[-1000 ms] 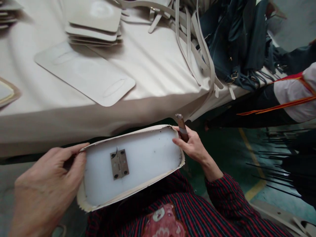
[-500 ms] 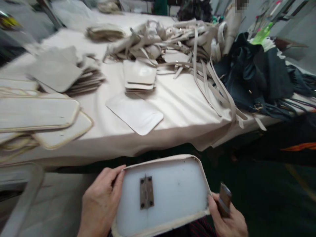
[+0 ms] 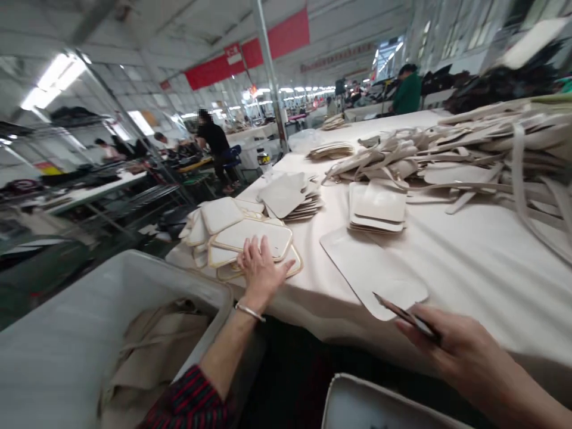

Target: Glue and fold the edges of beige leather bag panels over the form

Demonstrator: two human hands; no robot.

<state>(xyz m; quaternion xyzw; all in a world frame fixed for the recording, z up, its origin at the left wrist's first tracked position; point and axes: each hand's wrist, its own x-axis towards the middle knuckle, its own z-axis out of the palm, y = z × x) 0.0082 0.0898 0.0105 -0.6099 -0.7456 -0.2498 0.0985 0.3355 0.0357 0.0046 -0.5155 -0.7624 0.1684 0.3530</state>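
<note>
1. Below the near edge of the table [image 3: 473, 262]: shallow tray [image 3: 353, 408], cut off by the frame. No hand seen on it; its support is hidden, probably the lap.
2. Right hand [image 3: 465, 342], off the surface's near edge: clamped on a narrow, pointed tool [image 3: 413, 319]. Held well back, presumably to leave the tip free.
3. Near-left corner of the surface: left hand [image 3: 261, 274], fingers apart over the edged panels [image 3: 232, 231]. Closed on none; whether it presses, cannot tell. Pile likely kept there for a short reach.
4. Just beside that corner: white bin [image 3: 58, 351], beige cloth [image 3: 154, 342] inside. Its rim crowds the left forearm.
5. Middle of the near edge: loose panel [image 3: 370, 268], one corner at the edge, behind the tool's tip in view; could snag a sleeve.
6. Farther in: small stack [image 3: 378, 205] at the loose panel's far side, squared up, likely to save room. Heaped straps [image 3: 469, 158] block the surface's right side.
7. Past the far edge: person in green [image 3: 407, 92]; farther left, metal pole [image 3: 270, 71] and person in black [image 3: 217, 140].
</note>
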